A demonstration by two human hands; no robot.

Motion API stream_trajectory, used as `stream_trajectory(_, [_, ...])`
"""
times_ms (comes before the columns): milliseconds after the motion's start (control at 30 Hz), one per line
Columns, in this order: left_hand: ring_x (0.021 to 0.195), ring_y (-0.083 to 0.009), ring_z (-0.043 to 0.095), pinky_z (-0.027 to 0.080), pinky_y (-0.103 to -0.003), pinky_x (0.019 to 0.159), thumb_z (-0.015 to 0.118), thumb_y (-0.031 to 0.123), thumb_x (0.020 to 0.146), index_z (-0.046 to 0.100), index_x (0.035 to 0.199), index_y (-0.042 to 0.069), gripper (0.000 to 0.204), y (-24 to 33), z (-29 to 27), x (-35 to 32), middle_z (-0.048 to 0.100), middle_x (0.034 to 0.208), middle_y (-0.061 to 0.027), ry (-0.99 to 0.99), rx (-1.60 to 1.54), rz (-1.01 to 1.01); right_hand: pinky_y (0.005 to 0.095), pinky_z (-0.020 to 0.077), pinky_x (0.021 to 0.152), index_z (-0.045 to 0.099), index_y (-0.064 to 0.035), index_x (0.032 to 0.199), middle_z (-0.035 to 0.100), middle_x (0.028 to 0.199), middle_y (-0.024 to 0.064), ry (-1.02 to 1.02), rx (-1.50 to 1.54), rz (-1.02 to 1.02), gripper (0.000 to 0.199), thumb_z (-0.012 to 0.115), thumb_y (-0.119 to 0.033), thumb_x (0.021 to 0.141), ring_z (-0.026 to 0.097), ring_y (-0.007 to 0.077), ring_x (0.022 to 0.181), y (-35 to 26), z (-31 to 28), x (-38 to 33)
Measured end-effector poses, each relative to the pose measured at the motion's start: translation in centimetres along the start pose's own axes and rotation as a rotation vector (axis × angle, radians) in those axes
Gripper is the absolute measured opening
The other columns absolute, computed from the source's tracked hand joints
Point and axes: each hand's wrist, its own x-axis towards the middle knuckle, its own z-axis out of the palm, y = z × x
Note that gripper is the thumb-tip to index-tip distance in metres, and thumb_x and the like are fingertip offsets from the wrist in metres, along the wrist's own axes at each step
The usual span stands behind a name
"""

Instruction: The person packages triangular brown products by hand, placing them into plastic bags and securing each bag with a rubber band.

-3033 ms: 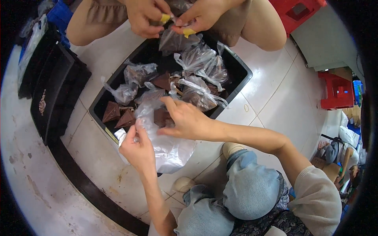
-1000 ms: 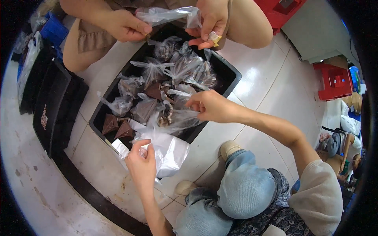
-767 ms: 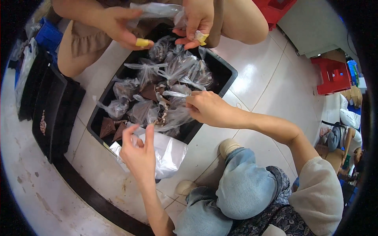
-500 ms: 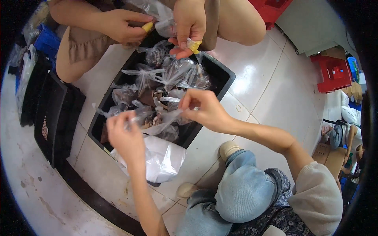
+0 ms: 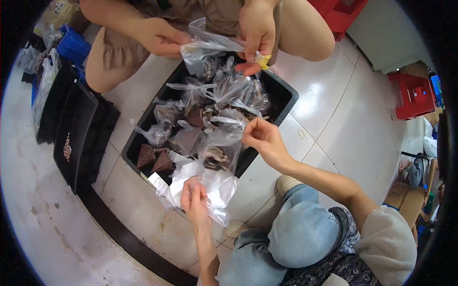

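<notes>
My right hand (image 5: 267, 143) pinches the top of a clear plastic bag (image 5: 234, 134) over the right side of a black tub (image 5: 292, 97). Mottled brown pieces (image 5: 215, 157) show through the plastic beneath it. My left hand (image 5: 194, 200) is at the tub's near edge, fingers curled together on a stack of clear plastic bags (image 5: 223, 187). Tied clear bags (image 5: 193, 95) of dark pieces fill much of the tub. Brown pyramid-shaped pieces (image 5: 162, 162) lie at its near left corner.
Across the tub, a person's hands (image 5: 257, 33) stretch a clear bag (image 5: 202, 47); yellow wraps one of their fingers. Black trays (image 5: 88, 138) and a blue basket (image 5: 74, 46) stand left. A red stool (image 5: 414, 97) and cardboard box (image 5: 405, 193) are right.
My left hand has moved down from above the tub to the stack of bags. My right hand has stayed by the tub's right side. The other person has spread a bag between both hands.
</notes>
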Motion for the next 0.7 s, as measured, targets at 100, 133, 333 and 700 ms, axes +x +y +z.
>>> stream_trajectory(100, [0.051,-0.0016,0.030,0.021,-0.016,0.046,0.045,0.011,0.094,0.053,0.113,0.001,0.023,4.4,3.3,0.3,0.039,0.061,0.0049,-0.021,-0.064,0.125,0.0220,0.0449,0.069,0.051,-0.0022,0.085,0.054,0.082,0.0002,-0.008,0.103,-0.116,0.010,0.059,0.002,0.080,0.052,0.0073,0.076,-2.3,1.0,2.1])
stream_trajectory(133, [0.051,-0.0017,0.029,0.021,-0.016,0.046,0.043,0.011,0.095,0.053,0.117,0.000,0.026,5.6,3.7,0.2,0.038,0.060,0.0053,-0.034,-0.097,0.283,0.0220,0.0449,0.069,0.051,-0.0022,0.085,0.054,0.082,0.0002,-0.012,0.106,-0.114,0.010,0.059,0.002,0.080,0.052,0.0073,0.076,-3.0,1.3,1.3])
stream_trajectory(333, [0.053,-0.0034,0.038,0.029,-0.018,0.053,0.047,0.016,0.095,0.059,0.106,-0.001,0.023,4.4,1.8,-2.3,0.043,0.057,0.0036,0.134,0.182,0.253,0.0225,0.0460,0.071,0.052,-0.0017,0.087,0.055,0.088,0.0018,-0.009,0.089,-0.143,0.015,0.062,0.005,0.079,0.054,0.0086,0.080,-4.1,0.9,-1.8])
stream_trajectory(700, [0.070,-0.0094,0.051,0.041,-0.024,0.064,0.065,0.009,0.079,0.054,0.089,0.001,0.018,7.0,4.6,-2.0,0.057,0.080,-0.0020,-0.237,0.461,0.528,0.0314,0.0469,0.061,0.058,-0.0017,0.079,0.055,0.080,0.0077,-0.402,-0.667,-0.801,0.015,0.060,0.009,0.068,0.057,0.0213,0.075,-8.9,3.2,-2.2])
